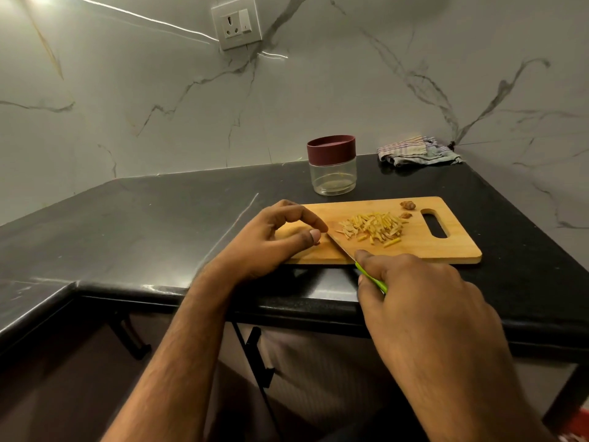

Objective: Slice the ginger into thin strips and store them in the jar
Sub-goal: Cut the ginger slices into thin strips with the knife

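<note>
**Back of the counter**

A crumpled striped dishcloth (417, 151) lies at the black counter's (159, 218) far right corner, against the veined marble wall (350, 90). A white socket with switch (236, 23) is mounted high on that wall.

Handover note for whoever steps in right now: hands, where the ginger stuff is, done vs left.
Left hand: rests on the cutting board, thumb and forefinger pinching something small next to the blade; too small to identify.
Right hand: grips the green-handled knife, blade angled onto the board.
Ginger strips: loose pile mid-board. Two small ginger bits lie uncut near the handle slot.
Jar: behind the board on the counter, maroon lid on, looks empty.
Done: most of the slicing.
Left: finish the last piece, open the jar, move the strips in, close it.
</note>
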